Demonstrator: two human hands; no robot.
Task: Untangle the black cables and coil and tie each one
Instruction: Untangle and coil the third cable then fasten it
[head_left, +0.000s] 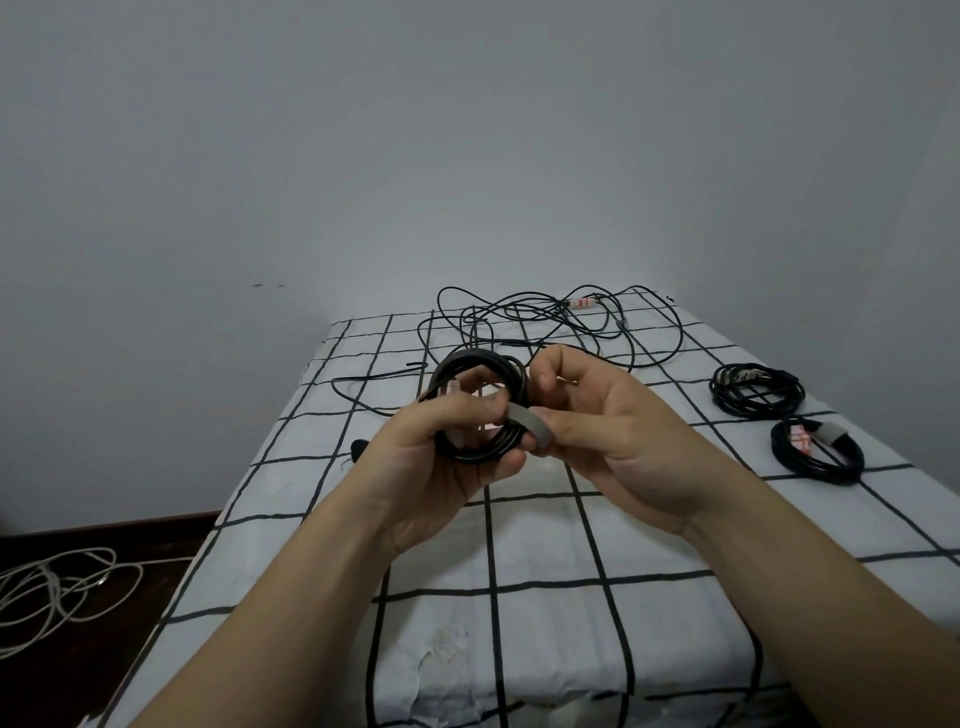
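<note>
Covering the table nearest the camera, a wrinkled white cloth (545, 613) carries a black grid. Left of it, a pale cable (57, 587) lies heaped on the dark floor. Above the cloth, the left hand (431, 467) curls its fingers round a round coil of smooth black cable (470, 359). The right hand (613, 441) pinches a flat grey strap (527, 421) wrapped over the coil's right side. Farther right on the cloth lie two more coils: the nearer coil (815, 452), bound with a grey band, and another coil (756, 389) just behind it. At the far edge, thin loose black cables (545, 322) sprawl in tangled loops.
</note>
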